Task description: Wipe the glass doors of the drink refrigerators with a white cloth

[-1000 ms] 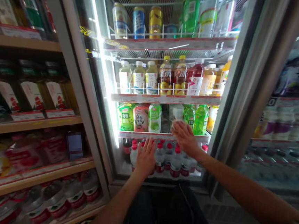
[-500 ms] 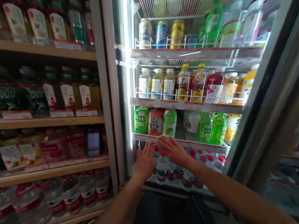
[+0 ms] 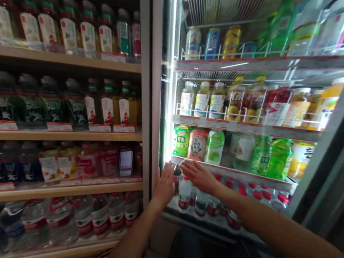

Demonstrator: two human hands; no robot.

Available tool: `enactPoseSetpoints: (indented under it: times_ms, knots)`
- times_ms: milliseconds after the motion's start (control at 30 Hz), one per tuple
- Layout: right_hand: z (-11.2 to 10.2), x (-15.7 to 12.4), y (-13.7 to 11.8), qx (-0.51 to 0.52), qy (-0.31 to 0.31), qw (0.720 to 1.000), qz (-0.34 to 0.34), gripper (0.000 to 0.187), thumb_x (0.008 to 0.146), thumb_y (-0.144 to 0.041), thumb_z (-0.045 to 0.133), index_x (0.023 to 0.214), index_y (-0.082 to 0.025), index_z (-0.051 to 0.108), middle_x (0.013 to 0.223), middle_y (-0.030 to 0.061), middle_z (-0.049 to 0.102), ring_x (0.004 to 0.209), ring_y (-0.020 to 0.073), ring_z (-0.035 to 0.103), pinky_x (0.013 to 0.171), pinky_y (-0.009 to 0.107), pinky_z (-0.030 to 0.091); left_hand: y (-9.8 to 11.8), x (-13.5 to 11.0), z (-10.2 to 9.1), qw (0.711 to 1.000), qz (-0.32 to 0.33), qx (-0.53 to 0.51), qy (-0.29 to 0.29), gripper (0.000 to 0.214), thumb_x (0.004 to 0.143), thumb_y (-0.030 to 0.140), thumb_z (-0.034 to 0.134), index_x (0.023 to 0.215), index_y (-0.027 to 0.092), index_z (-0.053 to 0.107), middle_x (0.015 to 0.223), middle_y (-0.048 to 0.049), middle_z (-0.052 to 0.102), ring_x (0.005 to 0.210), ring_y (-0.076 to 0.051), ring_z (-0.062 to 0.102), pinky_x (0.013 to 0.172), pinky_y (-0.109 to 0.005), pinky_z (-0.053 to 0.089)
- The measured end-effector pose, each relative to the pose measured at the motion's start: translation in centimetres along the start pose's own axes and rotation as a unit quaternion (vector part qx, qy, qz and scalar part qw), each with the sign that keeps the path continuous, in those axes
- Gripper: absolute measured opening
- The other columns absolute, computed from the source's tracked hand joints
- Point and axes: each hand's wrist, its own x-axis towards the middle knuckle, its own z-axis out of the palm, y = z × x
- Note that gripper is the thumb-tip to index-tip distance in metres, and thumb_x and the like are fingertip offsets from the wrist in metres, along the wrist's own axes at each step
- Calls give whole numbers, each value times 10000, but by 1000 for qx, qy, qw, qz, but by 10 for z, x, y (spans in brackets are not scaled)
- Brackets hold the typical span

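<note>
My left hand [image 3: 164, 187] is stretched upward near the left end of the open fridge's lower part, fingers extended. Facing it, my right hand [image 3: 199, 176] reaches in from the right with straight fingers close to the shelf strip. A small dark round thing [image 3: 176, 169] shows between the fingertips; whether either hand touches it I cannot tell. Just above stand a green drink bottle [image 3: 181, 139], a reddish drink bottle [image 3: 197, 143] and a white-green bottle [image 3: 214, 146]. Below my hands are clear bottles with red caps [image 3: 184, 192].
Upper fridge shelves hold bottled teas and juices [image 3: 217, 101] and cans [image 3: 212, 43]. The fridge's left frame [image 3: 151, 106] divides it from wooden shelves [image 3: 63, 190] full of bottles. On the right stands the door edge [image 3: 327, 147]. Dark-clothed knees [image 3: 185, 250] are below.
My view has swung left, so the fridge sits further right and more of the wooden shelves shows. My hands keep nearly the same pose, now near the shelf's left end.
</note>
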Motion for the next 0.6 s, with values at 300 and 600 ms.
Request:
enactPoseSetpoints:
  times_ms: [300,600]
  knots:
    - [20,91,-8,61,13,993,101,433,863,-116,424,1295,-115,457,1432,113,374,1360,253,250,1109,469,242,-52,-10,-11,994,-104,38,6,633,745,170,439,1354,50,318,1467,-175,260,1354,-267,269,1082,-504,256]
    - [26,129,-8,41,29,998,36,350,870,-141,428,1196,-107,551,1355,99,476,1299,262,357,1080,453,311,-66,-16,-20,993,-108,50,7,625,745,184,442,1347,54,335,1468,-168,263,1357,-270,260,1077,-503,263]
